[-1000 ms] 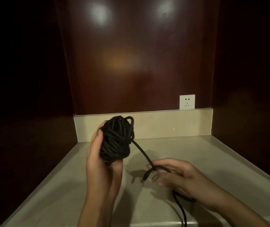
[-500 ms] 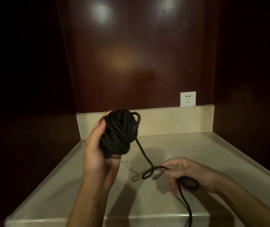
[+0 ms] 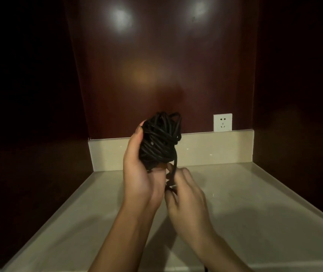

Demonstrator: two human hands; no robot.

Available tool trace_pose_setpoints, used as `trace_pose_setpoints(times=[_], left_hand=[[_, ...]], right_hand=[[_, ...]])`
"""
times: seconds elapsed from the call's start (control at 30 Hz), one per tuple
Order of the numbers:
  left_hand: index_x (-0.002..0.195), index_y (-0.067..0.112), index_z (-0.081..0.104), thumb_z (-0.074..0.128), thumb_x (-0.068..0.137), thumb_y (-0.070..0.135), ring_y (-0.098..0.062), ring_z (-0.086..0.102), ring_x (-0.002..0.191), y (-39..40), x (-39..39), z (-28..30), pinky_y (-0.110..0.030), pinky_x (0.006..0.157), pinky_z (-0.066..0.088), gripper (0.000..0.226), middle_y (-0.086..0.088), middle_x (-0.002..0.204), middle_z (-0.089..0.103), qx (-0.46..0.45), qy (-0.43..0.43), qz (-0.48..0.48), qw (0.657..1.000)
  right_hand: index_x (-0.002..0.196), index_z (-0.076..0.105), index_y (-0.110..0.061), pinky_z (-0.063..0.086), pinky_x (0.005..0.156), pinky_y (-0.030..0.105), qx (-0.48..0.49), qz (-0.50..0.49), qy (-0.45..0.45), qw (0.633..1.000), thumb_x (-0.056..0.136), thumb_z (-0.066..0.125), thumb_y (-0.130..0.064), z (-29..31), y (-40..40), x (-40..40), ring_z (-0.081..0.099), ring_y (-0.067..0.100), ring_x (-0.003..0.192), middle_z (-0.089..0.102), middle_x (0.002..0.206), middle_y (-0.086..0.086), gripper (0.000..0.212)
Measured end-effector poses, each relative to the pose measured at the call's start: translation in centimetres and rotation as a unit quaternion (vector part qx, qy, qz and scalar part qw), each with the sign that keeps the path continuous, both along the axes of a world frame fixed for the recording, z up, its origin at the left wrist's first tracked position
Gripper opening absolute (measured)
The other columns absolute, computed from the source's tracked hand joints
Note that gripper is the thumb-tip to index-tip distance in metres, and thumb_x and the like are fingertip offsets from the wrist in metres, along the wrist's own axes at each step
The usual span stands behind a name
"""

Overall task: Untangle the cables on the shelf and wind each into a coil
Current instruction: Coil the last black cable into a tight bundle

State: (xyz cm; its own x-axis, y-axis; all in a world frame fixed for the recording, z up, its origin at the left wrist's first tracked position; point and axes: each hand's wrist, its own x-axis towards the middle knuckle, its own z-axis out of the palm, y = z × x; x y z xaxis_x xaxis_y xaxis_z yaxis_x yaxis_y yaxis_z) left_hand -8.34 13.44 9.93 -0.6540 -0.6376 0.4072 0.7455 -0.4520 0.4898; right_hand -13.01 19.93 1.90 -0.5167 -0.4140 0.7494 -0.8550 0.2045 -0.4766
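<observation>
The black cable [image 3: 159,139] is wound into a rough ball-like coil, held up above the shelf [image 3: 245,209] in front of the pale back ledge [image 3: 215,148]. The left hand [image 3: 140,169] grasps the coil from its left side and from beneath, thumb lying up along the left edge, palm cupped under the bottom turns. One loose strand [image 3: 175,165] drops from the coil's right side straight down into the right hand [image 3: 186,195], which sits just beside and slightly below the left, the two hands touching or nearly so. The right hand's fingers are curled round the strand, pinching it; a small kink of cable shows between the two hands, though the exact grip is hard to make out in the dim light. A short dark bit of cable shows at the bottom edge of the view. The shelf is beige, with raised edges at the sides. A white wall socket [image 3: 222,122] sits just above the ledge, right of the coil, on the dark red-brown back panel [image 3: 156,65], which carries two bright light reflections near its top.
</observation>
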Motion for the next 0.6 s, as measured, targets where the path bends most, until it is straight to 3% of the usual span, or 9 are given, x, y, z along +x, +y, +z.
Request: trace_pose_setpoints(times=[0.1,0.23,0.33,0.4,0.43,0.5,0.53,0.6], left_hand=[[0.134,0.005,0.058,0.057,0.084,0.034,-0.015,0.067,0.096,0.0,-0.1,-0.1,-0.021,0.075,0.055,0.058,-0.006,0.109,0.07,0.0,-0.007,-0.008,1.0],[0.108,0.01,0.069,0.055,0.088,0.031,-0.016,0.07,0.093,-0.8,0.2,0.3,-0.024,0.077,0.056,0.032,-0.007,0.104,0.072,-0.015,0.016,-0.019,1.0],[0.096,0.013,0.075,0.052,0.095,0.031,-0.014,0.07,0.081,-1.8,0.5,0.5,-0.026,0.075,0.049,0.029,-0.005,0.096,0.074,0.018,0.013,-0.03,0.999],[0.1,0.012,0.074,0.054,0.094,0.031,-0.015,0.068,0.082,-2.4,0.8,0.6,-0.027,0.077,0.048,0.028,-0.006,0.096,0.074,0.049,0.02,-0.037,0.998],[0.1,0.012,0.073,0.057,0.091,0.031,-0.016,0.067,0.082,-2.6,1.0,0.7,-0.028,0.077,0.049,0.027,-0.006,0.096,0.073,0.054,0.025,-0.036,0.998],[0.1,0.012,0.073,0.059,0.087,0.032,-0.016,0.067,0.082,-2.5,1.1,0.7,-0.028,0.076,0.049,0.027,-0.006,0.096,0.073,0.044,0.024,-0.031,0.998],[0.102,0.012,0.073,0.057,0.09,0.032,-0.015,0.067,0.082,-2.3,1.0,0.7,-0.027,0.077,0.048,0.028,-0.006,0.097,0.073,0.032,0.022,-0.03,0.999],[0.109,0.012,0.07,0.053,0.093,0.032,-0.015,0.068,0.086,-2.0,0.7,0.5,-0.026,0.076,0.048,0.031,-0.005,0.101,0.073,0.003,0.023,-0.026,0.999]], right_hand=[[0.117,0.051,-0.022,0.048,0.065,0.031,-0.121,0.057,0.053,0.99,0.086,0.045,-0.008,-1.8,-0.2,-0.1,0.059,0.016,0.078,0.052,0.097,-0.006,0.035],[0.107,0.061,-0.017,0.048,0.065,0.028,-0.059,0.157,0.067,0.984,0.086,0.046,-0.004,-1.7,1.7,-1.0,0.058,0.013,0.071,0.057,0.089,-0.007,0.029],[0.088,0.059,-0.028,0.041,0.061,0.034,0.053,0.285,-0.062,0.955,0.085,0.051,-0.008,-0.2,4.3,-1.9,0.05,0.011,0.064,0.053,0.071,-0.005,0.021],[0.078,0.059,-0.036,0.036,0.062,0.027,0.107,0.336,-0.151,0.923,0.09,0.059,-0.027,0.0,5.9,-2.1,0.046,0.006,0.065,0.049,0.067,-0.01,0.014],[0.072,0.057,-0.035,0.033,0.063,0.027,0.128,0.329,-0.189,0.916,0.087,0.066,-0.043,-0.2,6.5,-1.9,0.043,0.007,0.065,0.043,0.066,-0.01,0.019],[0.066,0.047,-0.021,0.027,0.064,0.029,0.154,0.27,-0.282,0.908,0.066,0.072,-0.074,-1.0,7.1,-1.3,0.036,0.015,0.066,0.035,0.07,0.001,0.059],[0.067,0.044,-0.019,0.024,0.064,0.029,0.145,0.229,-0.313,0.91,0.059,0.068,-0.083,-1.2,7.1,-1.0,0.035,0.014,0.067,0.035,0.072,0.004,0.068],[0.064,0.043,-0.019,0.024,0.062,0.027,0.102,0.159,-0.324,0.927,0.072,0.052,-0.085,-1.4,6.5,-0.8,0.036,0.011,0.062,0.036,0.066,0.004,0.068]])
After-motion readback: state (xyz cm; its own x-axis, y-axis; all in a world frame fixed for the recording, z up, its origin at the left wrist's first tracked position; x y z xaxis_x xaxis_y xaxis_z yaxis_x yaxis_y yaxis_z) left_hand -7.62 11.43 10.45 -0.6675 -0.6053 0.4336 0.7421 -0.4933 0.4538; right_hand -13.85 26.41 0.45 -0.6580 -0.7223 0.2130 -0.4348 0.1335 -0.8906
